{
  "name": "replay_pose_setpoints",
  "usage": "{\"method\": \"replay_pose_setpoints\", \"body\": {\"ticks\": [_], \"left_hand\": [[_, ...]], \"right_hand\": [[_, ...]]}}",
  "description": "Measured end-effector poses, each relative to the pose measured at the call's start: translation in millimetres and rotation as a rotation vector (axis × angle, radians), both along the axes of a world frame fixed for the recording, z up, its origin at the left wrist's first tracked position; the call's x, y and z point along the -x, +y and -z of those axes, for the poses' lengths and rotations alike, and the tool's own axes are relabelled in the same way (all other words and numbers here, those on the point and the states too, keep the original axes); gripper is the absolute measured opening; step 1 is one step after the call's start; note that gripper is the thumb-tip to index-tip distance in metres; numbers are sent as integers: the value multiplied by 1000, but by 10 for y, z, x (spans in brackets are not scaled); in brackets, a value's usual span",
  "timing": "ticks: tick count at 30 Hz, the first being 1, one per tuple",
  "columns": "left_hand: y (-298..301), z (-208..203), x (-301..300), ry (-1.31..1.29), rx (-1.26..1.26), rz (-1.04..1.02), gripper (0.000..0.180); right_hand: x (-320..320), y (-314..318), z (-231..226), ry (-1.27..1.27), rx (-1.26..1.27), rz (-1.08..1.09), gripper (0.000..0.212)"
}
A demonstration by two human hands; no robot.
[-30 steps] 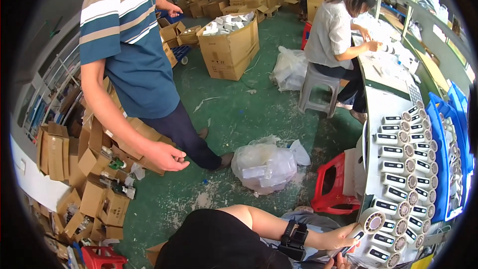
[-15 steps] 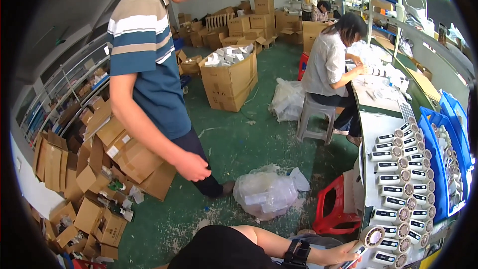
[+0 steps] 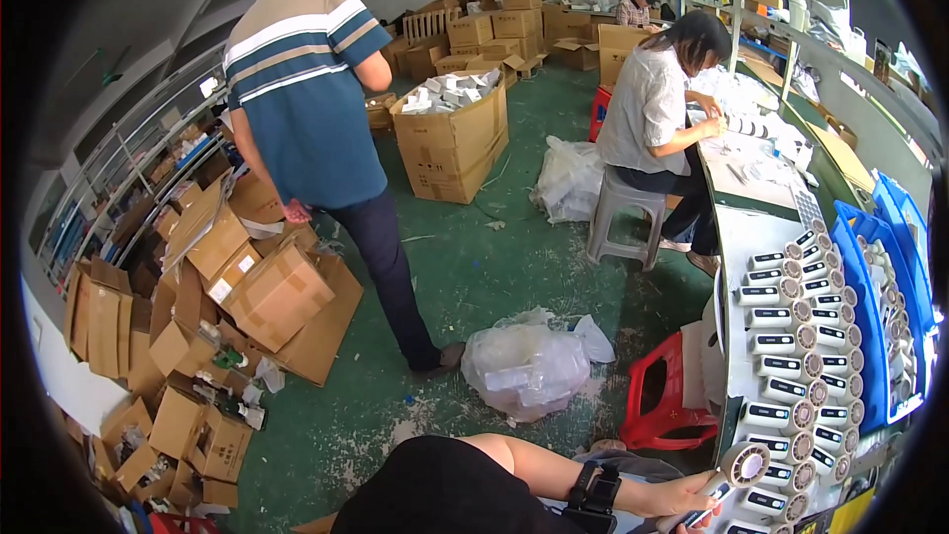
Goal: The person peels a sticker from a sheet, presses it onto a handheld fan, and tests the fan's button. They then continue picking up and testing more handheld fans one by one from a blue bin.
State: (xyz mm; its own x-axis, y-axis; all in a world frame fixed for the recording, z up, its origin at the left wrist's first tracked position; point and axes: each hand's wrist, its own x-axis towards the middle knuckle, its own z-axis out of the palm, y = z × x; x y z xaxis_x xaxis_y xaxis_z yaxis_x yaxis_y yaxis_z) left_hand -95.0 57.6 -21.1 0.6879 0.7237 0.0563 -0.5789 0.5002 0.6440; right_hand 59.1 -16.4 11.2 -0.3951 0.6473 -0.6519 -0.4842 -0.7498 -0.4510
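Observation:
My left arm reaches rightward along the bottom, with a black device strapped to its wrist. At the table's near end my left hand [image 3: 682,496] is closed around the handle of a white handheld fan [image 3: 744,465]. The fan's round, brownish-grey head points up and to the right, and a dark panel shows on its handle below my fingers. Right beside it, rows of similar handheld fans [image 3: 782,367] lie on the white table top [image 3: 743,237]. My right hand does not show.
Blue bins [image 3: 858,321] of fan parts line the table's far right side. A red stool [image 3: 664,391] and a plastic-wrapped bundle [image 3: 529,366] stand on the green floor. One co-worker [image 3: 652,104] sits working; another person [image 3: 306,89] stands at left near cardboard boxes [image 3: 282,292].
The standing person has turned away and shifted toward the boxes at left. My left hand still grips the fan, nearly in the same place. The view has shifted slightly.

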Motion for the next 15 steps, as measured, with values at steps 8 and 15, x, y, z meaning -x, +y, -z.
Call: {"method": "replay_pose_setpoints", "body": {"ticks": [8, 15], "left_hand": [[51, 63, -13, -85, -18, 107, 39], [30, -175, 87, -144, -94, 131, 43]], "right_hand": [[-99, 58, 59, -206, -52, -1, 34], [-254, -44, 355, -414, -116, -4, 35]]}}
